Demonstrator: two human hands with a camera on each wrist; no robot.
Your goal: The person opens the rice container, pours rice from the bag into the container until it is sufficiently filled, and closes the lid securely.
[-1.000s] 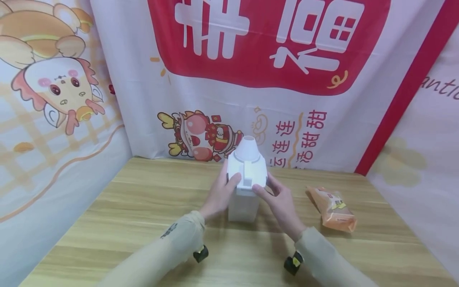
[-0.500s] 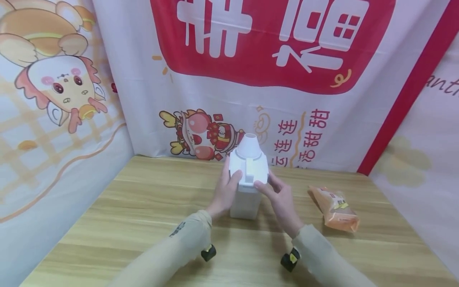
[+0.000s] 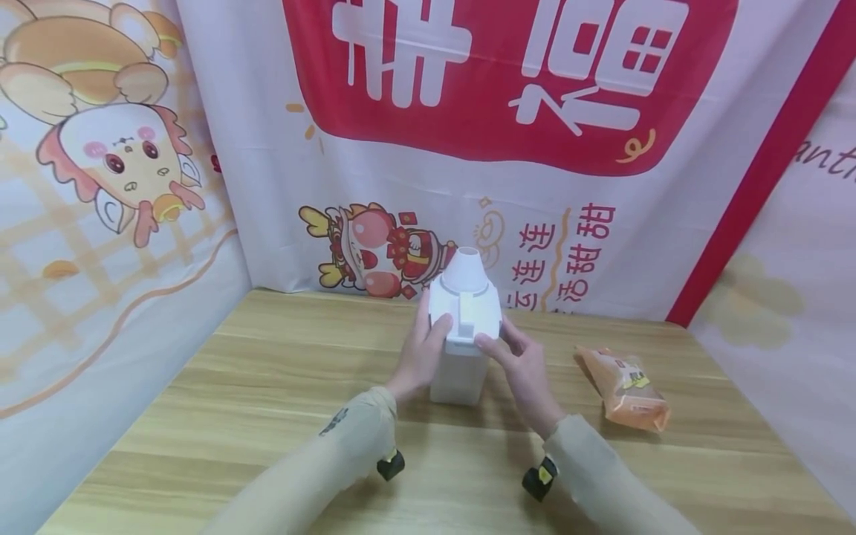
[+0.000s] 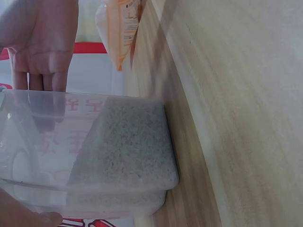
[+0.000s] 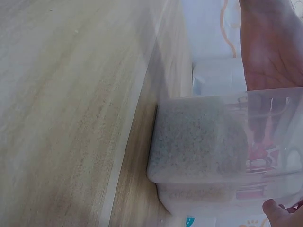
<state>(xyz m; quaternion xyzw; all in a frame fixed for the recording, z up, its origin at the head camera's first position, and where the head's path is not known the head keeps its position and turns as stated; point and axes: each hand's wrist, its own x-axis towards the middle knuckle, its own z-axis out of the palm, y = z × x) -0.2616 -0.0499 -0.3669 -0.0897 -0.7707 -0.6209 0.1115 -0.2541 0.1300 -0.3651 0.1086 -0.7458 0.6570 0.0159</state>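
A clear plastic rice container (image 3: 458,380) stands upright on the table, topped by a white lid (image 3: 483,310) with a cone-shaped spout (image 3: 464,272). Grains of rice (image 4: 130,142) fill its lower part, heaped unevenly against the walls. My left hand (image 3: 421,351) grips the lid's left side, thumb on top near the front. From the right, my right hand (image 3: 524,371) holds the opposite edge, its thumb at the lid's front corner. The lid hides parts of the fingers of both hands in the head view.
An orange snack bag (image 3: 628,394) lies on the wooden table (image 3: 254,394) to the right. Printed cloth (image 3: 267,186) hangs behind the table and along both sides. Small black wrist devices (image 3: 391,466) hang below the sleeves.
The head view has shifted slightly. Both hands keep their hold on the container's lid, and the container stays in about the same spot on the table.
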